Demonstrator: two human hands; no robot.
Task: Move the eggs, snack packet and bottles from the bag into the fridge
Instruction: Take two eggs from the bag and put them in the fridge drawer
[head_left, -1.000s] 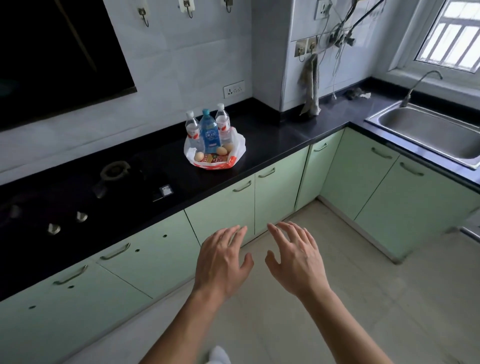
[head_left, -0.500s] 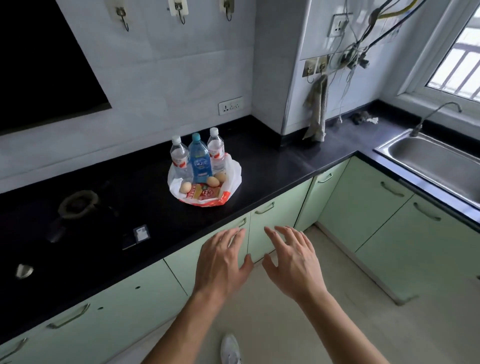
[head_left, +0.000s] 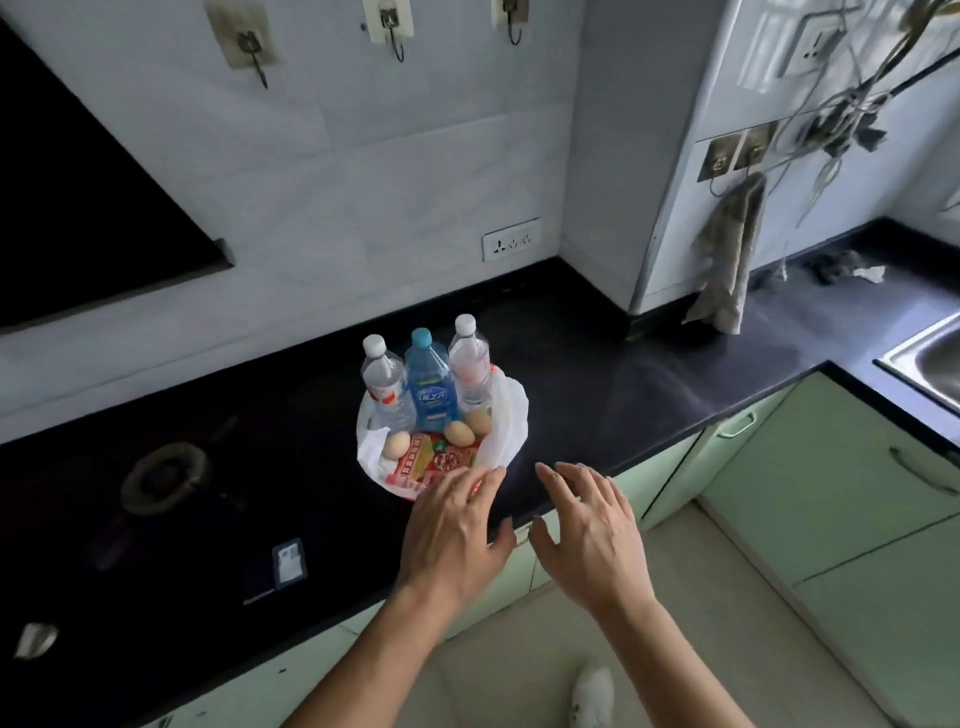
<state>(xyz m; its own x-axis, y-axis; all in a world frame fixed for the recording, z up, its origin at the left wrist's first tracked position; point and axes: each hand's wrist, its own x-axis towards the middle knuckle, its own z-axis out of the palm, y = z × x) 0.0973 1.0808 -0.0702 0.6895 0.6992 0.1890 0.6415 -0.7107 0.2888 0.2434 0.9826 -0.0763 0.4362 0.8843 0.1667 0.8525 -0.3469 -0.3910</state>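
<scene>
Much closer than a moment ago. Nothing held in left hand (head_left: 452, 540) or right hand (head_left: 592, 540), fingers loose and spread. Just past the left hand, in the bag (head_left: 511, 415): snack packet (head_left: 434, 460), then eggs (head_left: 458, 433), then bottles (head_left: 430, 387). Nearly time to grab.

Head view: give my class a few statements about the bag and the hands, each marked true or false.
1. Three bottles stand upright in the bag. True.
2. The middle bottle has a white cap. False: its cap is blue.
3. The snack packet lies in front of the eggs, nearer the person. True.
4. The left hand grips an egg. False: the left hand and right hand are both open and hold nothing.
5. The bag sits on a black counter. True.
</scene>
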